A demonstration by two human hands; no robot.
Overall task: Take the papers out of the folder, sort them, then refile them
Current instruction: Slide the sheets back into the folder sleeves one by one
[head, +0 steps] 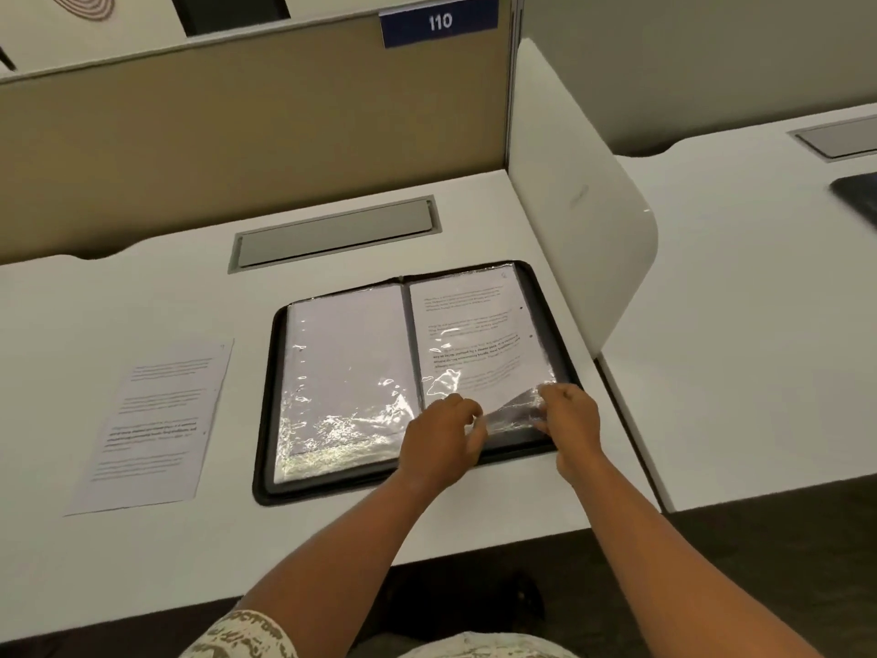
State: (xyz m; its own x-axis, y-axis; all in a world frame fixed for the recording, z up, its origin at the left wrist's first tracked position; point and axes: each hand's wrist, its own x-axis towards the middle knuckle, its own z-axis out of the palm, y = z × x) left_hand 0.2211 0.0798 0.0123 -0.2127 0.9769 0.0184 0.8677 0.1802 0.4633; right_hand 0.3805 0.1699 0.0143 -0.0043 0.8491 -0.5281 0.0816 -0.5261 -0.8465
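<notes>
Open black zip folder (265,420) lying flat on the white surface (118,287), toward its right side, just beside the white side divider (583,216). Its two halves show clear plastic sleeves: the left sleeve (346,372) holds a blank-looking white sheet, and the right sleeve (479,334) holds a printed page (474,320) with several blocks of text, one in bold.

At the near end of the right sleeve, both hands work at the sleeve's opening. The left hand (439,441) rests near the folder's spine with curled fingers (474,436) pinching the near edge of the page, which curls up off the folder at that point. The right hand (572,420) is at the near right corner, with fingers (545,396) bent and gripping the crinkled plastic of the sleeve. Whether the page has come partly out of the sleeve cannot be told through the glare on the plastic.

A loose printed sheet (152,420) lies flat on the surface well to the left of the folder, apart from it. Beyond the folder, a grey cable hatch (332,235) is set into the surface. At the far edge stands a tan partition (237,125) bearing a blue plate marked 110 (439,21). A second white desk (759,301) lies to the right of the divider.
</notes>
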